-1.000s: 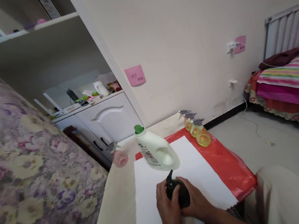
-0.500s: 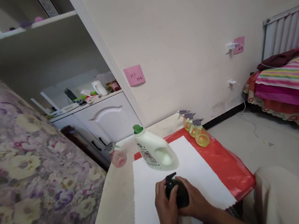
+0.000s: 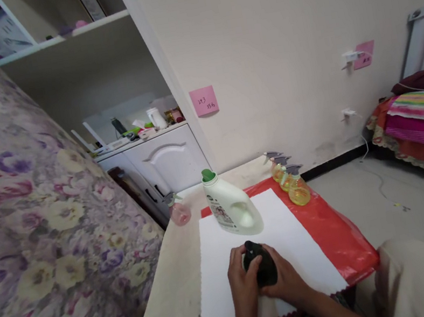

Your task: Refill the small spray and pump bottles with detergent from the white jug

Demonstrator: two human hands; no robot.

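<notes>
Head: hands clasp dark bottle, probably.

A pump bottle sits between the left hand and right hand; beyond them a jug stands on a sheet, spray bottles farther to either side.

From the head camera I see the left hand and right hand wrapped around a dark pump bottle over a white sheet. Just beyond it stands a pale-green detergent jug, with yellow spray bottles to the right and a pink spray bottle to the left.
</notes>
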